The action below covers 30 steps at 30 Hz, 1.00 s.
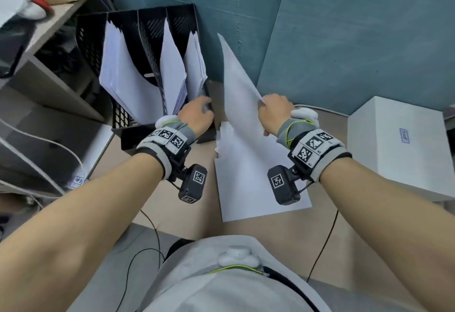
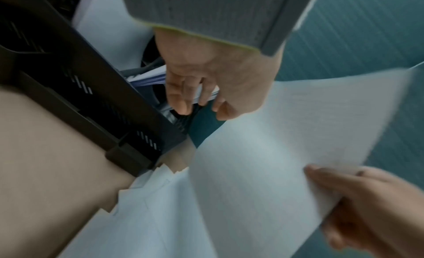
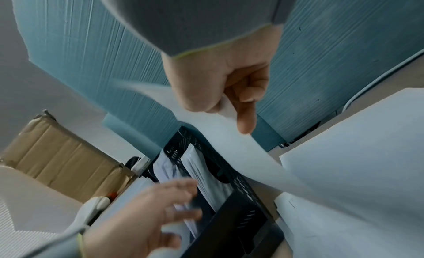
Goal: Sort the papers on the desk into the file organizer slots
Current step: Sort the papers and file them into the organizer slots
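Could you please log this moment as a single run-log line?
right hand: pinches lifted sheet | left hand: at papers in organizer's right slot, grip unclear | stack: on desk | sheet: not yet filed

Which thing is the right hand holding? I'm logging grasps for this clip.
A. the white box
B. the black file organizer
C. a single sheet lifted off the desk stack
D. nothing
C: the right hand pinches a lifted sheet by its edge, above the stack on the desk.
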{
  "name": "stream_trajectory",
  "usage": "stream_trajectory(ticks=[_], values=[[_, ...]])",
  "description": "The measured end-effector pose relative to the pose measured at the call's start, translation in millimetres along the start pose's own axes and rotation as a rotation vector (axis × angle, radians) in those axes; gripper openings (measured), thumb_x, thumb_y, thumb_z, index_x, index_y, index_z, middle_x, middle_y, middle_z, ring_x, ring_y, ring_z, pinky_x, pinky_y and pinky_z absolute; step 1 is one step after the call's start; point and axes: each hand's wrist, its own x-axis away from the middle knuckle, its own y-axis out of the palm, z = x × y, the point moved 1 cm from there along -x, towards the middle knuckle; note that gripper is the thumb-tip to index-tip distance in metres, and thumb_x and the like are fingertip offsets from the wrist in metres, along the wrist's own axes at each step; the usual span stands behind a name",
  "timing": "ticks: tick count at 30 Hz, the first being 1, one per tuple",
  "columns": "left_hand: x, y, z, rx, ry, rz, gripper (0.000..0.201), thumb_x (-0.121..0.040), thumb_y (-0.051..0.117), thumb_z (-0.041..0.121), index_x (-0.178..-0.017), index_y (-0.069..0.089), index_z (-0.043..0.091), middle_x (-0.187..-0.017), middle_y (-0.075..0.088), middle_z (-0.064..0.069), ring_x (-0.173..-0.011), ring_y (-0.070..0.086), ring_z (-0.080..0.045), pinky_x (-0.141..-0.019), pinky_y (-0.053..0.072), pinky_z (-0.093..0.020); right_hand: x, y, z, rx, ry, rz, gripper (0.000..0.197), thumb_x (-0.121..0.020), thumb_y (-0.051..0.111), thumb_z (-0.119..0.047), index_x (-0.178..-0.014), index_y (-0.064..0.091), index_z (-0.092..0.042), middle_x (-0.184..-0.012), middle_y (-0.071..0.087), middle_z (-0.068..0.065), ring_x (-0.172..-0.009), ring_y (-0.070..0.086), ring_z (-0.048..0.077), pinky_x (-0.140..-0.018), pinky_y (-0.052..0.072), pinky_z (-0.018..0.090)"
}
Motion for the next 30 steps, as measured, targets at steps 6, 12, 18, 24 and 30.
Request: stream_trajectory(ticks=[6, 12, 18, 24, 30], values=[[-26, 18, -23, -0.211, -0.159, -0.179, 0.057, -0.093, 0.043, 0.026, -0.148, 0.030, 0.020, -0.159, 0.013, -0.015, -0.130, 0.043, -0.037, -0.100, 0.039, -0.037, -12, -14, -6, -0.187, -0.045, 0.104, 0.034, -0.098, 0.027, -0.024, -0.066, 0.037, -0.016, -0.052, 0.059, 0.010, -0.055, 0.062, 0.030, -0.061, 0.049, 0.035], [-78, 18, -12, -0.195, -0.195, -0.018, 0.066, -0.093, 0.040, 0.033, -0.153, 0.014, 0.028, -0.161, -0.005, -0.011, -0.146, 0.011, -0.040, -0.116, 0.019, -0.046, -25, -20, -24, -0.314, -0.076, 0.083, 0.037, -0.100, 0.028, -0.024, -0.064, 0.033, -0.015, -0.047, 0.044, 0.005, -0.052, 0.066, 0.033, -0.055, 0.039, 0.033], [-95, -12, -23, 0.118, -0.069, 0.003, 0.038, -0.090, 0.038, 0.003, -0.128, 0.042, 0.006, -0.124, 0.050, -0.008, -0.112, 0.053, -0.028, -0.094, 0.039, -0.030, -62, -12, -47, -0.507, -0.056, 0.123, 0.038, -0.098, 0.032, -0.028, -0.062, 0.034, -0.017, -0.040, 0.035, 0.004, -0.078, 0.063, 0.047, -0.065, 0.042, 0.039], [-79, -28, -60, 0.315, -0.129, -0.065, 0.064, -0.095, 0.036, 0.007, -0.154, 0.018, 0.026, -0.141, 0.038, 0.008, -0.096, 0.063, -0.027, -0.085, 0.054, -0.030, -104, 12, -94, -0.583, -0.015, 0.047, 0.034, -0.094, 0.031, -0.025, -0.064, 0.041, -0.014, -0.056, 0.066, 0.017, -0.067, 0.064, 0.031, -0.069, 0.054, 0.039], [-74, -33, -70, 0.347, -0.113, -0.073, 0.066, -0.092, 0.038, 0.007, -0.152, 0.024, 0.029, -0.159, 0.022, 0.005, -0.117, 0.058, -0.024, -0.101, 0.047, -0.037, -128, 64, -128, -0.412, -0.114, -0.099, 0.029, -0.098, 0.031, -0.026, -0.110, 0.052, -0.010, -0.088, 0.069, 0.019, -0.085, 0.065, 0.040, -0.083, 0.051, 0.045]])
